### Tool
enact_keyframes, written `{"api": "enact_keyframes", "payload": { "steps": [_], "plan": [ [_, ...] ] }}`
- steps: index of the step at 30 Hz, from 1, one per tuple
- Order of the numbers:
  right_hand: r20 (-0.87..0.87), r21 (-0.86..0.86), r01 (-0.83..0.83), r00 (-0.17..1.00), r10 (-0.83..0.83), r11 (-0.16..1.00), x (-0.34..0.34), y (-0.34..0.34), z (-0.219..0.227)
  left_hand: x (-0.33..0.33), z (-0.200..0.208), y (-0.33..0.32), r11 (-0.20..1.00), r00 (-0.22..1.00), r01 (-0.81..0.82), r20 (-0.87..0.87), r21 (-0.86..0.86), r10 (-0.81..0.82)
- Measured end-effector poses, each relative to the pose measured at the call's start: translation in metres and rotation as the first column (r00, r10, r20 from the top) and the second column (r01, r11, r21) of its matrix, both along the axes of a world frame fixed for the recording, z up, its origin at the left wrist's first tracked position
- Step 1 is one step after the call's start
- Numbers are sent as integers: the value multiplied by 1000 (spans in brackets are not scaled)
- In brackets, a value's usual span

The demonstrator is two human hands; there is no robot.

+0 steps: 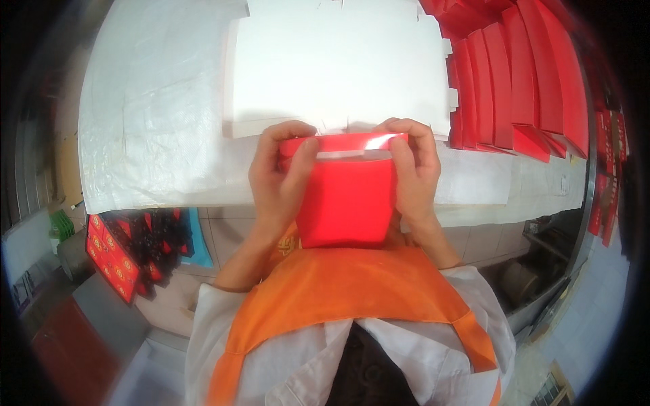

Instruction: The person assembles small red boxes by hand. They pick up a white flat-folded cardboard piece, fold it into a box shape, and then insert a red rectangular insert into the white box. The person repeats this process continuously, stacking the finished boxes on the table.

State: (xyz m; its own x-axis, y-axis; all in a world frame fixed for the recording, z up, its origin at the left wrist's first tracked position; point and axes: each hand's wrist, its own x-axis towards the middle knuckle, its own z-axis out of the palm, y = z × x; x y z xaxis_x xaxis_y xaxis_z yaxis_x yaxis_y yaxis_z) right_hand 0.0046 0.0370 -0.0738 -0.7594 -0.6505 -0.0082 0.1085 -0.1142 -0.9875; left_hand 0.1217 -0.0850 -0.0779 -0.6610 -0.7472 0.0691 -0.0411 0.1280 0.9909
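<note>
Close to my orange apron, I hold up a red cardboard box (347,203), its broad glossy face toward me. Along its top runs a narrow folded red flap (345,143), with a pale strip showing beneath it. My left hand (281,166) grips the flap's left end, the thumb in front and the fingers curled behind. At the right end my right hand (416,162) pinches it the same way. The fingertips behind the card are partly hidden. Just beyond my hands lies a stack of flat white card sheets (338,68) with notched edges.
Folded red boxes (501,88) stand packed in a row at the table's right. A whitish plastic sheet (149,122) covers the table's left part. Below the left edge are patterned red boxes (115,257) and a blue item (196,240). A dark metal machine (525,277) stands at lower right.
</note>
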Motion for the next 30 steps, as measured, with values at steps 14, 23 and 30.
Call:
{"api": "enact_keyframes", "payload": {
  "steps": [14, 23, 30],
  "plan": [
    [1, -143, -37, 999, 38, 989, 2, 2, -21, 6, -19, 1, 996, 987, -16, -157, 88, 30],
    [-272, 50, -126, 953, 134, 991, 15, 35, -34, 42, -28, 28, 999, 999, -3, 44, 32, 1],
    [-543, -12, -57, 839, 41, 998, -15, 39, 45, 38, -30, 39, 933, 933, 361, -13, -6, -361]
  ]
}}
